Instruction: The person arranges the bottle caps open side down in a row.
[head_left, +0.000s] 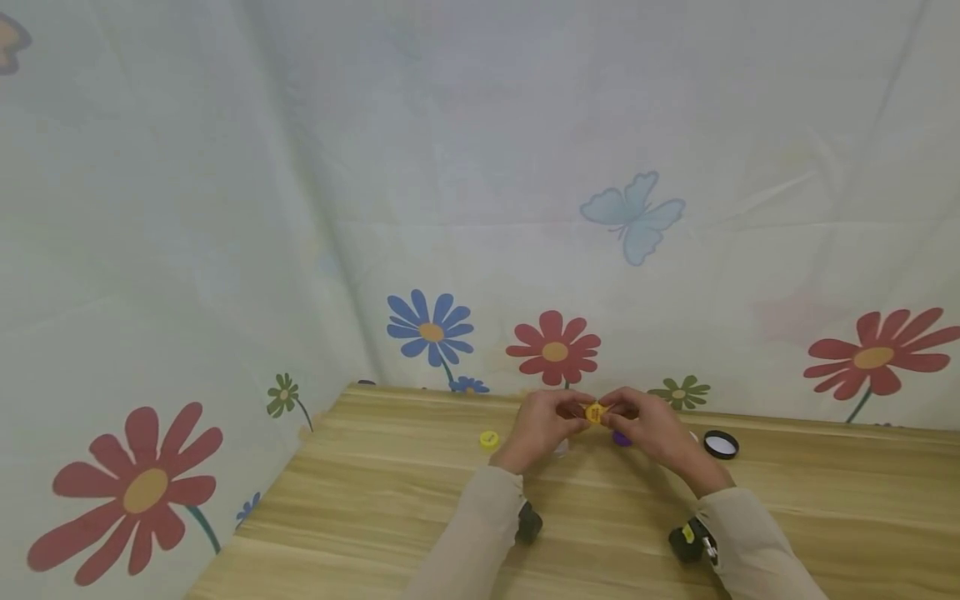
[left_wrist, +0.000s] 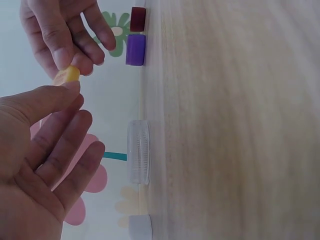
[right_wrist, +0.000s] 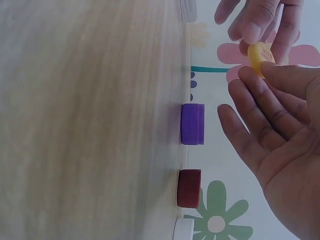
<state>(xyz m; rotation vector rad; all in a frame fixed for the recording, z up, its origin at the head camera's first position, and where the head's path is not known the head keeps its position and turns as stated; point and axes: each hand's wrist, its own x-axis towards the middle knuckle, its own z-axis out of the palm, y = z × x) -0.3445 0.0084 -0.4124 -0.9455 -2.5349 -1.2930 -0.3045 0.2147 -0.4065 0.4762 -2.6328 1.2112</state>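
Note:
A small yellow-orange bottle cap (head_left: 596, 413) with printed lettering is held up above the table between both hands. My left hand (head_left: 536, 429) pinches one side of it with thumb and forefinger, its other fingers loosely extended. From the opposite side, the thumb and fingers of my right hand (head_left: 654, 425) pinch the same cap. Below the hands, a clear ridged lid (left_wrist: 138, 152), a purple cap (right_wrist: 192, 124) and a dark red cap (right_wrist: 189, 188) stand on the table. The head view hides the dark red cap behind the right hand.
On the wooden table (head_left: 390, 500), a bright yellow cap (head_left: 489, 439) lies left of the hands. A black-rimmed round lid (head_left: 721, 444) lies to the right, with a white cap (right_wrist: 183, 230) near the dark red one. A flower-printed curtain (head_left: 480, 250) hangs behind.

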